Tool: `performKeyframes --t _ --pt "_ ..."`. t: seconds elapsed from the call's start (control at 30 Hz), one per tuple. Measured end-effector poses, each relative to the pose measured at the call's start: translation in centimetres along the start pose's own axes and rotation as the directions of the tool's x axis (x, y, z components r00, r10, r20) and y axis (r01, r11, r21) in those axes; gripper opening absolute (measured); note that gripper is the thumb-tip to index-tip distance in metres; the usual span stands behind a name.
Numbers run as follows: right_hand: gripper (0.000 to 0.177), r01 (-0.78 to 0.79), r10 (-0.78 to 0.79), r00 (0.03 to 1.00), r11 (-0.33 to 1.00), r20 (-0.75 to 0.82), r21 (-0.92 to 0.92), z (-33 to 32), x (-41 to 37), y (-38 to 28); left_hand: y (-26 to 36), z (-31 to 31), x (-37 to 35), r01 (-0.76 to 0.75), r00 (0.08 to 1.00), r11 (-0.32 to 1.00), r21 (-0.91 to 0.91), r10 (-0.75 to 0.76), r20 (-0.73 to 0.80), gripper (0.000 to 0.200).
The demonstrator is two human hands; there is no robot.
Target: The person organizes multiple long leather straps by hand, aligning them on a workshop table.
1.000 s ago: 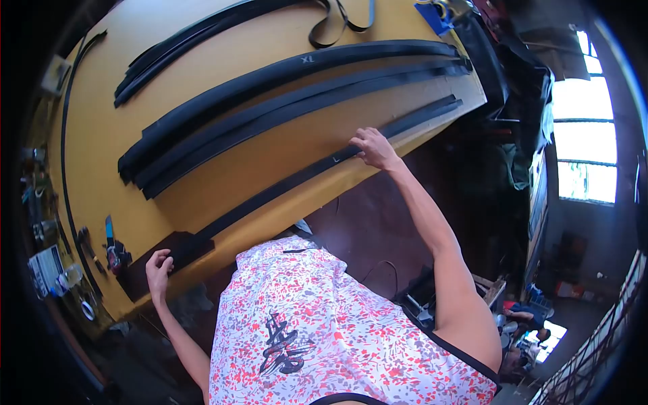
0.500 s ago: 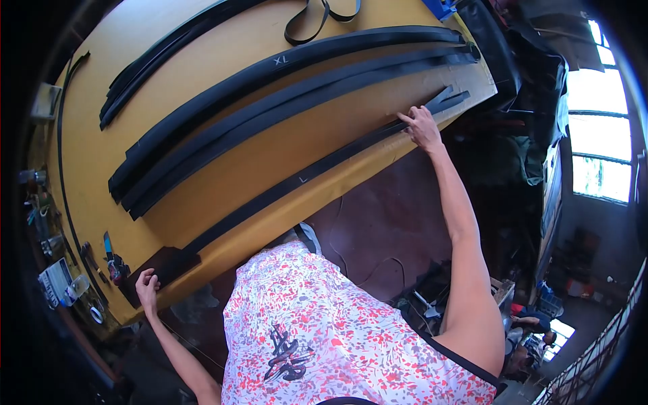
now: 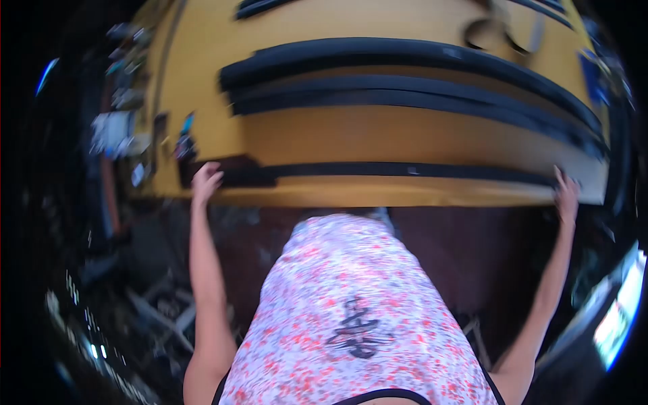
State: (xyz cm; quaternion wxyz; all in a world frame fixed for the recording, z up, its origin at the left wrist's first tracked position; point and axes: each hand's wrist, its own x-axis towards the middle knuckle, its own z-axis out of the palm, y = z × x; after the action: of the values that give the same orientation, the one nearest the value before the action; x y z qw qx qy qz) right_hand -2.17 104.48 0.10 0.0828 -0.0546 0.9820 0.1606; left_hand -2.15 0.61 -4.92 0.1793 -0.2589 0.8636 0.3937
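Observation:
A long black strip (image 3: pixel 351 169) with a pale mark lies along the near edge of the yellow tabletop. The mark read "L" in the earlier view and is smeared now. My left hand (image 3: pixel 206 181) rests at the strip's left end, over a dark brown flat piece (image 3: pixel 239 167). Its fingers are loosely bent and seem to hold nothing. At the strip's right end is my right hand (image 3: pixel 567 192), with its index finger stretched out and the others lower on the strip. That hand is open, though motion blurs the picture.
Behind the strip lie two thicker bundles of black strips, a far one (image 3: pixel 378 50) and a nearer one (image 3: pixel 378 91). A blue-tipped tool (image 3: pixel 187 131) lies beyond my left hand. A looped dark band (image 3: pixel 482 34) sits farther back. Small items (image 3: pixel 121 135) crowd the left side.
My view has swung, so the table edge now runs nearly level. Both hands stay near the strip's ends. The forked right end, visible before, is now hard to make out.

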Motion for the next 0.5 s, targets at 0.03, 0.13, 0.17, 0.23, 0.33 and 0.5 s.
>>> performKeyframes --t 0.03,0.13,0.17,0.23,0.33,0.5 --pt "0.078 -0.001 0.0 1.0 1.0 0.025 0.025 1.4 -0.4 1.3 -0.2 0.4 -0.1 -0.022 0.997 0.999 -0.039 0.019 -0.07 0.026" --pt "0.081 -0.048 0.082 0.978 0.984 0.193 -0.174 5.5 -0.2 4.9 -1.2 1.0 0.1 0.04 0.988 0.996 -0.086 -0.053 -0.148 0.022" --pt "0.078 -0.108 0.175 0.94 0.967 0.292 -0.231 5.7 0.1 5.2 -1.7 1.2 0.3 0.058 0.984 0.992 -0.113 -0.076 -0.16 0.022" --pt "0.072 -0.103 0.159 0.971 0.951 0.178 -0.29 7.4 -1.0 7.3 -1.0 1.5 0.1 0.09 0.975 0.995 -0.051 -0.099 -0.201 0.022" --pt "0.066 -0.203 0.306 0.908 0.919 0.287 -0.338 5.9 -0.1 8.1 -1.3 1.5 0.0 0.085 0.974 0.992 -0.09 -0.102 -0.204 0.022" --pt "0.063 -0.241 0.288 0.942 0.937 0.169 -0.254 2.8 3.2 3.0 -1.2 1.3 -0.6 0.098 0.968 0.979 -0.177 -0.135 -0.212 0.021"
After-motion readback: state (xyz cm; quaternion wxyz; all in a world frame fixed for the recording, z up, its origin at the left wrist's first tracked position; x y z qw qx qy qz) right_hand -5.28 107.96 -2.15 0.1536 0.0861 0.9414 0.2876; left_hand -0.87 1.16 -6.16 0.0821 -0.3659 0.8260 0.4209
